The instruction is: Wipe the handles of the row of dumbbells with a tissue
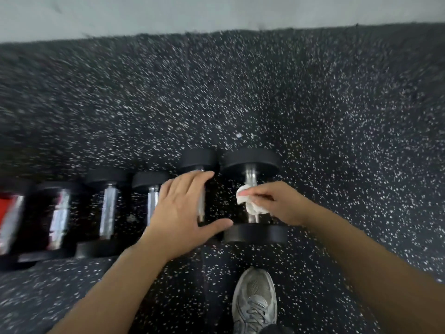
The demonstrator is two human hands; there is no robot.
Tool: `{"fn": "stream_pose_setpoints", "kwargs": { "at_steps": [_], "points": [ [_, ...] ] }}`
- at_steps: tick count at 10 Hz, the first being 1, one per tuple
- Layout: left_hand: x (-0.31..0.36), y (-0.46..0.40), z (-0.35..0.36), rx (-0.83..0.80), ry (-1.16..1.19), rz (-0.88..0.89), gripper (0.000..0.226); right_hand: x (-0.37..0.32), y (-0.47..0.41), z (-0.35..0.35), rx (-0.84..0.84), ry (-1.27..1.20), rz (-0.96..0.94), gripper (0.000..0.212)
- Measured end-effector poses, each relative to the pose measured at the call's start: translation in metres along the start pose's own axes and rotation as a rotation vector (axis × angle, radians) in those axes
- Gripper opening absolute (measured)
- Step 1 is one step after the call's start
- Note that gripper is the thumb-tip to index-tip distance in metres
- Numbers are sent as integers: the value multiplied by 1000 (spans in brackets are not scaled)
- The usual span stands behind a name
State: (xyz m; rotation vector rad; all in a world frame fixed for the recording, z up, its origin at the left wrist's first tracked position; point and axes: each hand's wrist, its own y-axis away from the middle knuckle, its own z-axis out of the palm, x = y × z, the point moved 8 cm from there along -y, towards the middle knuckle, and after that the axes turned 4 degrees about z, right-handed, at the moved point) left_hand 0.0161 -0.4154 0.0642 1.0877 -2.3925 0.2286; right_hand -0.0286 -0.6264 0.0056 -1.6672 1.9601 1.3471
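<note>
A row of black dumbbells with chrome handles lies on the speckled rubber floor, running from the left edge to the middle. The rightmost dumbbell (251,161) has its handle wrapped by a crumpled white tissue (250,203), and my right hand (277,203) is shut on that tissue against the handle. My left hand (183,213) hovers open, fingers spread, over the neighbouring dumbbell (198,159), hiding most of its handle. Further left lie more dumbbells (107,210), blurred by motion.
A grey sneaker (255,300) stands on the floor just below the rightmost dumbbell. A red and chrome object (9,213) shows at the far left edge. The dark speckled mat (337,116) ends at a pale floor strip (216,13) at the top.
</note>
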Motion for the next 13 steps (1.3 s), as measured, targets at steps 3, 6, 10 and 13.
{"fn": "stream_pose_setpoints", "kwargs": {
  "at_steps": [3, 6, 10, 13],
  "points": [
    [-3, 85, -208, 252, -214, 32, 95, -241, 60, -30, 126, -80, -277, 34],
    [-48, 245, -374, 491, -326, -117, 92, -469, 116, 15, 175, 84, -557, 28],
    [-171, 405, -415, 725, -133, -525, 105, -562, 77, 181, 153, 93, -599, 27],
    [-213, 416, -407, 690, -119, -687, 98, -587, 16, 232, 48, -51, -526, 43]
  ]
}}
